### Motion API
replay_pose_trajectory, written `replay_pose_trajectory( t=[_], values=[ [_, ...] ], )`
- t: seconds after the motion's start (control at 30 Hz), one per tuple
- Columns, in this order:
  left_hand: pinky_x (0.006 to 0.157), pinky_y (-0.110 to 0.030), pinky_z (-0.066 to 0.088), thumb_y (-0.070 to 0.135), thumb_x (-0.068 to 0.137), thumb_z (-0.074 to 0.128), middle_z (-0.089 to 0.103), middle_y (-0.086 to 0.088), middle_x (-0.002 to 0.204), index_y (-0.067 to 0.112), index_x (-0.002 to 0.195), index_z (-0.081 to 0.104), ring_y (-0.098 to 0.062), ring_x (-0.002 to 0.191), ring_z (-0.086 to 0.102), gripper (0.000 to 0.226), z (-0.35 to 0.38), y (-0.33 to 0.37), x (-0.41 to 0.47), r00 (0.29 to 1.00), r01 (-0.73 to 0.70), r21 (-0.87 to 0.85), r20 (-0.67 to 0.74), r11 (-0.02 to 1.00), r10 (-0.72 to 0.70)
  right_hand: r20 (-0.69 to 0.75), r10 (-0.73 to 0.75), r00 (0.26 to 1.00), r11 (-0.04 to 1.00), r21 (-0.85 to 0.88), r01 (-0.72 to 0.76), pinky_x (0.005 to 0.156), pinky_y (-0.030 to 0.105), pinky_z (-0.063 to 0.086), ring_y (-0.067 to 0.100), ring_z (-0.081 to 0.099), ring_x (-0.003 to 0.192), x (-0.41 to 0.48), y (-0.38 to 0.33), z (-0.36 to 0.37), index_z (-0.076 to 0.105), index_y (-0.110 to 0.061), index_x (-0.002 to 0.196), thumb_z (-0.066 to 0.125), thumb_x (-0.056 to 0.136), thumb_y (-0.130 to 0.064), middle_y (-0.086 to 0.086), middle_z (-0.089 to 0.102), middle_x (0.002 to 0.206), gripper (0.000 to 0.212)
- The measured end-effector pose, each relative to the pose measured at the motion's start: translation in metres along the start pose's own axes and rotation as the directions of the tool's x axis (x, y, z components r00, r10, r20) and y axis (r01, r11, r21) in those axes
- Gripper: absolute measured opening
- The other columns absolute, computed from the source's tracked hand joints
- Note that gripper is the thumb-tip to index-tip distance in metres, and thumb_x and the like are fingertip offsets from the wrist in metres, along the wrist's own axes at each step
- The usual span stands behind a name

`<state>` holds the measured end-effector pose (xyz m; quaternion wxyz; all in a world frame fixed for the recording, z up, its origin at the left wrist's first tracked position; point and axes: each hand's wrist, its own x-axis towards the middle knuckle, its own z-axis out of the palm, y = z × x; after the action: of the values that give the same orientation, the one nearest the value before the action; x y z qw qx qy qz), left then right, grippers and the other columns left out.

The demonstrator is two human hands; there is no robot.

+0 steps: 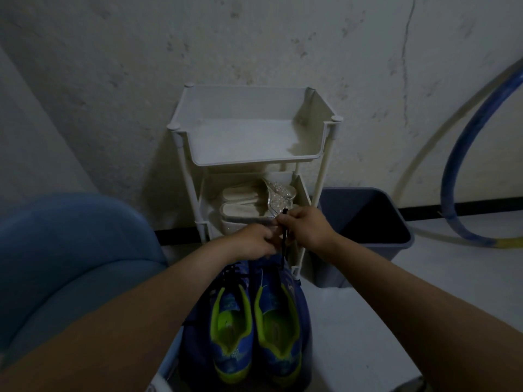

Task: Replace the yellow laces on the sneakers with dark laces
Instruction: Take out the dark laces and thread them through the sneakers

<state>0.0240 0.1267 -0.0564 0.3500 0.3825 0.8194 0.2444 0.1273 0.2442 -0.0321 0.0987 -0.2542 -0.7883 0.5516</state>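
**Around the shelf rack**

A white plastic tiered shelf rack [249, 162] stands against a stained, cracked plaster wall [113, 80]. On the rack's lower shelf lies a pair of pale flat slippers [237, 193], with a clear beaded sandal [278, 193] at the shelf's right edge. Just right of the rack, on the pale floor [368, 321], sits a grey-blue plastic bin [356, 189]. A blue hoop [464, 154] leans at far right. A blue upholstered seat [70, 250] fills the left.
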Motion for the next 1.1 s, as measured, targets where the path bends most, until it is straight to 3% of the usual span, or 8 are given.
replay_pose_trajectory(
  t=[0.13,0.23,0.43,0.6,0.73,0.8,0.9,1.1],
  values=[
    [0.076,-0.026,0.050,0.016,0.086,0.063,0.069,-0.006,0.101,0.013,0.102,0.070,-0.021,0.094,0.065,0.017,0.003,-0.011,0.003,1.000,-0.014,0.201,0.011,0.979,0.012,-0.019,0.073,0.997,0.994,0.077,-0.071,0.082,0.040,0.057,0.026,0.069,0.078,0.006,0.007,-0.004,0.071,0.003,0.093,0.055,0.098,-0.019,0.019,0.070,0.085,0.028],
    [0.077,-0.025,0.051,0.009,0.086,0.062,0.068,-0.003,0.111,0.019,0.105,0.069,-0.016,0.095,0.063,0.023,0.006,-0.024,0.001,0.998,0.014,0.270,0.048,0.963,-0.028,0.076,0.166,0.983,0.978,0.114,-0.174,0.069,0.031,0.057,0.022,0.067,0.069,0.005,0.011,-0.009,0.069,-0.003,0.099,0.050,0.101,-0.024,0.012,0.066,0.073,0.028],
    [0.083,-0.028,0.051,0.020,0.078,0.075,0.064,-0.001,0.115,0.019,0.108,0.065,-0.018,0.102,0.060,0.032,0.016,-0.041,-0.001,0.990,0.068,0.481,0.078,0.874,-0.120,0.004,0.238,0.971,0.922,-0.317,-0.224,0.054,0.027,0.046,0.013,0.052,0.053,0.011,0.023,-0.009,0.061,-0.017,0.070,0.058,0.091,-0.023,0.000,0.056,0.061,0.022],
    [0.083,-0.032,0.054,0.017,0.077,0.073,0.068,-0.005,0.109,0.013,0.102,0.070,-0.021,0.098,0.063,0.026,0.017,-0.041,-0.001,0.989,0.110,0.445,0.042,0.889,-0.144,0.050,0.178,0.983,0.953,-0.260,-0.159,0.055,0.023,0.044,0.010,0.051,0.056,0.010,0.019,-0.003,0.070,-0.012,0.088,0.059,0.093,-0.021,-0.004,0.056,0.064,0.015],
    [0.083,-0.036,0.055,0.024,0.084,0.066,0.074,-0.007,0.092,0.007,0.089,0.075,-0.023,0.091,0.067,0.020,0.016,-0.036,-0.001,0.979,0.127,0.438,0.089,0.890,-0.183,0.074,0.163,0.984,0.987,-0.021,-0.162,0.051,0.024,0.047,0.014,0.051,0.053,0.006,0.014,-0.004,0.070,-0.008,0.098,0.055,0.098,-0.017,0.003,0.054,0.062,0.017],
    [0.078,-0.033,0.051,0.030,0.089,0.063,0.072,-0.002,0.086,0.012,0.087,0.075,-0.019,0.086,0.066,0.022,0.010,-0.032,-0.002,0.978,0.133,0.425,0.090,0.895,-0.188,0.052,0.131,0.990,0.988,-0.092,-0.126,0.057,0.028,0.050,0.015,0.056,0.060,0.007,0.013,-0.006,0.072,-0.008,0.098,0.053,0.098,-0.021,0.006,0.060,0.070,0.023],
    [0.077,-0.032,0.049,0.033,0.090,0.062,0.065,0.000,0.085,0.014,0.091,0.077,-0.019,0.087,0.063,0.024,-0.005,-0.030,-0.005,0.974,0.154,0.478,0.076,0.865,-0.215,0.034,0.090,0.995,0.966,-0.247,-0.079,0.085,0.037,0.052,0.022,0.063,0.090,0.009,0.018,-0.010,0.074,-0.010,0.100,0.050,0.100,-0.023,0.009,0.069,0.099,0.027],
    [0.075,-0.030,0.047,0.039,0.088,0.062,0.060,-0.006,0.097,0.015,0.097,0.072,-0.022,0.088,0.058,0.027,-0.011,-0.026,-0.011,0.945,0.217,0.623,0.057,0.752,-0.321,0.033,0.139,0.990,0.873,-0.475,-0.107,0.079,0.031,0.047,0.031,0.063,0.100,0.013,0.028,-0.009,0.071,-0.009,0.101,0.052,0.097,-0.024,0.014,0.069,0.104,0.024]
  ],
)
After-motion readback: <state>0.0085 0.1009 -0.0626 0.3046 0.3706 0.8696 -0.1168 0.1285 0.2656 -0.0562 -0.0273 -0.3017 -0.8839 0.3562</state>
